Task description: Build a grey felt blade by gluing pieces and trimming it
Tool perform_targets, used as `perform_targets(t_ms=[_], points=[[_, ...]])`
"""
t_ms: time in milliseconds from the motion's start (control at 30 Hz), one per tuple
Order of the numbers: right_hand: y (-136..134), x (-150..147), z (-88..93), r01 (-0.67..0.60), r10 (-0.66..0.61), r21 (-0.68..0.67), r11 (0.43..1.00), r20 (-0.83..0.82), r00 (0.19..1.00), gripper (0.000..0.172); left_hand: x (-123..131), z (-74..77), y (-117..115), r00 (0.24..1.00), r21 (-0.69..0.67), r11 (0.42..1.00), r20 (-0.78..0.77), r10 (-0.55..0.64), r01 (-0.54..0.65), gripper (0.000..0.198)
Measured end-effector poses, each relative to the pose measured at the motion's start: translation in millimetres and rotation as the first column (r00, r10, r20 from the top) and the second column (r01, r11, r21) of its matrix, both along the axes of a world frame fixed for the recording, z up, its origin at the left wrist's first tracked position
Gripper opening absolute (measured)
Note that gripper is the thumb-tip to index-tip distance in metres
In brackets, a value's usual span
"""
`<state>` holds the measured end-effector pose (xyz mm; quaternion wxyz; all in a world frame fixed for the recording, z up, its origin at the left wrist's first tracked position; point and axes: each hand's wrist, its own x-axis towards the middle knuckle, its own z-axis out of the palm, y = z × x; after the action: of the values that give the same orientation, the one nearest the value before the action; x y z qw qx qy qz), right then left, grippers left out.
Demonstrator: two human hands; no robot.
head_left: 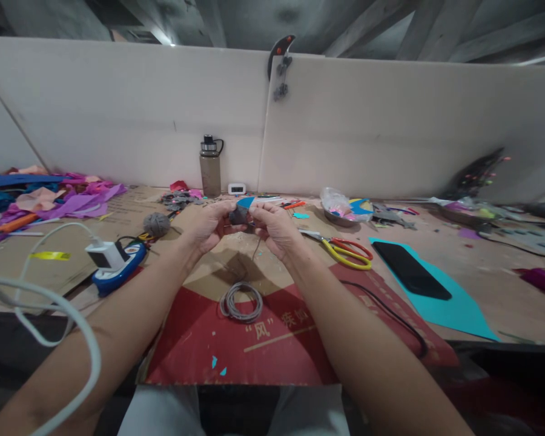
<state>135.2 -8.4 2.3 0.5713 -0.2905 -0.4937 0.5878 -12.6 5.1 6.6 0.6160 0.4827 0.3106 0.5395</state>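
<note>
Over the middle of the work surface, my left hand (212, 226) pinches the left side of a small dark grey piece (239, 215). A bright blue piece (245, 202) sticks up at its top edge. From the other side, my right hand (274, 227) is closed with its fingertips at the right edge of both. Whether the two pieces are joined I cannot tell. Below my hands a coil of thin grey cord (227, 306) lies on red printed cardboard (195, 357); a thin strand hangs near my right fingers.
Right of my hands lie scissors with red and yellow handles (349, 253) and a black phone (411, 269) on turquoise sheet (454, 315). On the left are a blue power strip (118, 272), a white cable (84, 339) and fabric scraps (68, 200). A bottle (210, 172) stands behind.
</note>
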Motion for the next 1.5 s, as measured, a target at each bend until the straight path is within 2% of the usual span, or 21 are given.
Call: perform_targets(t_ms=[367, 667, 733, 800, 900, 967, 1167, 1400, 1500], points=[[1, 4, -1.5, -0.014, 0.014, 0.050, 0.999, 0.014, 1.000, 0.021, -3, 2.5, -2, 0.999, -0.009, 0.999, 0.011, -0.033, 0.033, 0.022], [2, 5, -1.6, -0.034, 0.033, 0.067, 0.997, 0.022, 0.999, 0.019, -5, 3.0, -1, 0.996, 0.023, 0.998, -0.066, -0.058, 0.060, 0.019], [4, 3, -3.9, 0.007, -0.009, 0.075, 0.997, 0.030, 1.000, 0.019, -2, 1.5, -3, 0.996, 0.069, 0.997, -0.094, -0.010, 0.017, 0.021], [6, 0, -6.7, 0.080, -0.084, 0.077, 0.994, 0.047, 0.995, 0.019, 3, -1.3, -4, 0.990, 0.128, 0.989, -0.109, 0.086, -0.072, 0.023], [8, -4, -10.4, 0.206, -0.214, 0.100, 0.973, 0.076, 0.974, 0.018, 8, -6.0, -6, 0.955, 0.241, 0.943, -0.130, 0.265, -0.229, 0.024], [9, -7, -12.0, 0.268, -0.281, 0.132, 0.954, 0.088, 0.956, 0.018, 11, -7.7, -7, 0.926, 0.318, 0.906, -0.157, 0.343, -0.281, 0.022], [8, -7, -11.7, 0.357, -0.380, 0.177, 0.917, 0.118, 0.917, 0.017, 16, -7.4, -12, 0.900, 0.420, 0.876, -0.242, 0.362, -0.239, 0.025], [6, -7, -11.1, 0.295, -0.334, 0.234, 0.926, 0.147, 0.931, 0.017, 14, -9.8, -12, 0.871, 0.466, 0.853, -0.287, 0.398, -0.236, 0.024], [5, -8, -11.1, 0.300, -0.358, 0.293, 0.908, 0.166, 0.919, 0.018, 15, -9.4, -14, 0.859, 0.480, 0.845, -0.304, 0.411, -0.235, 0.023]])
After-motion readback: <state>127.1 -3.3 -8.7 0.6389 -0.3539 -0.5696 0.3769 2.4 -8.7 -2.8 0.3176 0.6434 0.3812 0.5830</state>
